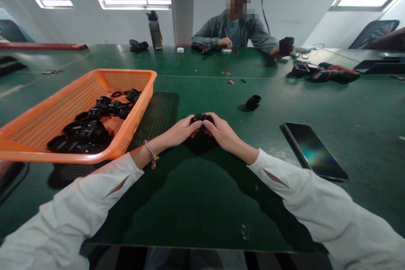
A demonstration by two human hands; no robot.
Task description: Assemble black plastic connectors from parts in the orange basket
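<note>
Both hands meet in the middle of the view, above the green table (202, 202). A small black part (202, 117) is held between them, partly covered by the fingers. My left hand (183, 130) grips its left side, thumb on the near face. On the right side my right hand (220, 130) closes round it in the same way. Beyond my right hand a black elbow-shaped piece (253, 102) rests on the table. To the left stands an orange perforated basket (126, 135) with several black plastic parts (91, 130) heaped inside.
A phone (316, 150) lies at the right. Across the table sits a person (236, 29) holding a black object (286, 46). A bottle (155, 30), a black and red item (337, 73) and a red bar (44, 46) are farther off.
</note>
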